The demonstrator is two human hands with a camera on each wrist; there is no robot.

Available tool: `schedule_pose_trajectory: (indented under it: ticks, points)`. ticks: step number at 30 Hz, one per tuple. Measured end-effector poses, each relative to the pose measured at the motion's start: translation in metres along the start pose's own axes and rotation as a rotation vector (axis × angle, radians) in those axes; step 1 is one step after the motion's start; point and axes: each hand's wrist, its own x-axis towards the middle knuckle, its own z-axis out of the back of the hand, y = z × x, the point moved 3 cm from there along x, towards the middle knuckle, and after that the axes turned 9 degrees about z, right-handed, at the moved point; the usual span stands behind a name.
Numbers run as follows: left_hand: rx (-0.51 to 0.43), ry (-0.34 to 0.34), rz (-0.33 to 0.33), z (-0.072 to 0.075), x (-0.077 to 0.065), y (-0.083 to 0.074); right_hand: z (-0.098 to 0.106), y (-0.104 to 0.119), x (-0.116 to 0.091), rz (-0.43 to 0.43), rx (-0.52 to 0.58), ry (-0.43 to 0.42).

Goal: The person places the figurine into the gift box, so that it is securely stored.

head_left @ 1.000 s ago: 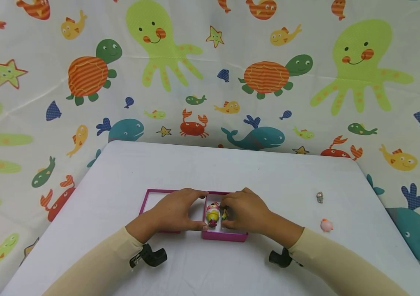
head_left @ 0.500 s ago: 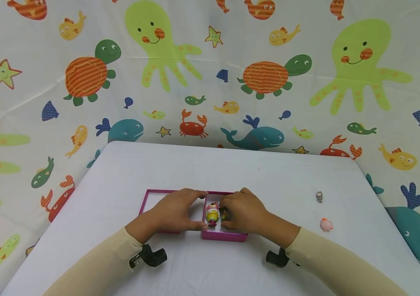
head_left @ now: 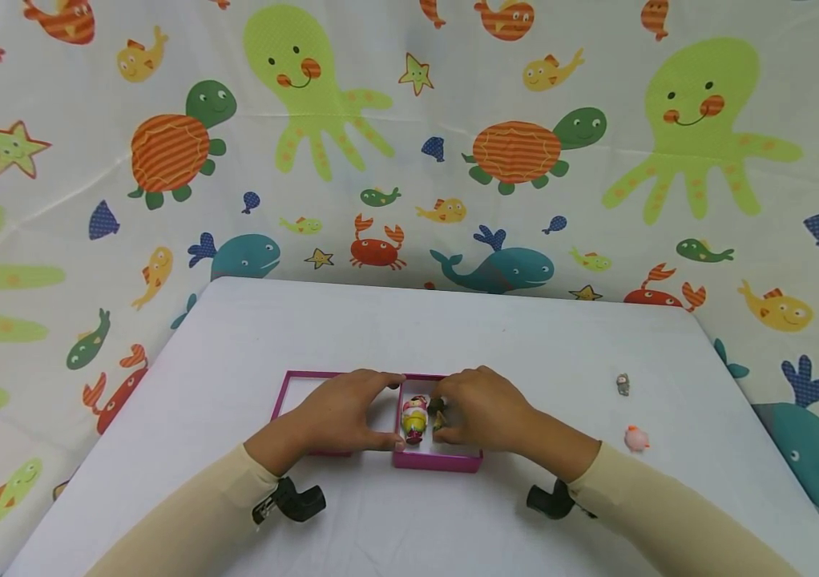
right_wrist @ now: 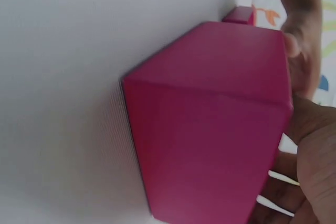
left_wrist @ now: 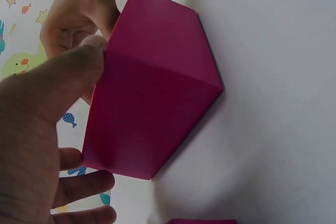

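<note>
A magenta box [head_left: 438,462] with a white inside sits in front of me. My left hand [head_left: 344,413] spans its left side, thumb at the near corner and a finger at the far one. In the left wrist view the thumb [left_wrist: 92,51] presses on the rim of the box [left_wrist: 152,93]. Inside lies a toy figurine [head_left: 415,418] in pink, white and yellow. Beside it, my right hand [head_left: 489,410] reaches over the right wall and pinches a small dark and yellow-green figurine [head_left: 439,418], mostly hidden by the fingers. The right wrist view shows the box's outer walls [right_wrist: 210,135].
A shallow magenta-rimmed lid [head_left: 294,373] lies left of the box, partly under my left hand. On the right of the white table [head_left: 453,328] are a small grey figurine [head_left: 623,385] and a pink pig-like toy [head_left: 636,438]. A sea-animal curtain hangs behind.
My right hand has shifted slightly to the right, and more of the small dark figurine shows between its fingers. The left hand, box and other toys stay where they were.
</note>
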Motion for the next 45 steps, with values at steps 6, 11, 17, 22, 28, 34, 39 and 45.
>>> schedule_pose_trajectory:
  ticks: [6, 11, 17, 22, 28, 34, 39, 45]
  points:
    - [0.008, 0.007, 0.006, 0.0, 0.0, 0.0, 0.009, -0.005, -0.008, -0.028, 0.052, 0.008]
    - [0.015, 0.011, 0.01, 0.0, 0.0, 0.0, 0.015, -0.011, -0.018, -0.056, 0.065, -0.013]
    - [0.01, 0.018, 0.014, 0.001, 0.0, -0.001, 0.02, -0.021, -0.029, -0.105, 0.072, -0.025]
    - [0.022, 0.012, 0.012, 0.002, 0.0, -0.001, 0.024, -0.029, -0.037, -0.121, 0.069, -0.032]
    - [0.032, 0.002, 0.005, 0.002, 0.0, -0.001, 0.028, -0.037, -0.047, -0.148, 0.056, -0.046]
    - [0.034, -0.002, 0.004, 0.002, 0.0, -0.001, 0.033, -0.047, -0.058, -0.169, 0.055, -0.066]
    - [0.023, -0.001, 0.008, 0.001, -0.001, -0.001, 0.035, -0.058, -0.069, -0.195, 0.055, -0.085]
    - [0.011, 0.006, 0.014, 0.0, -0.001, -0.001, 0.037, -0.073, -0.085, -0.224, 0.059, -0.124]
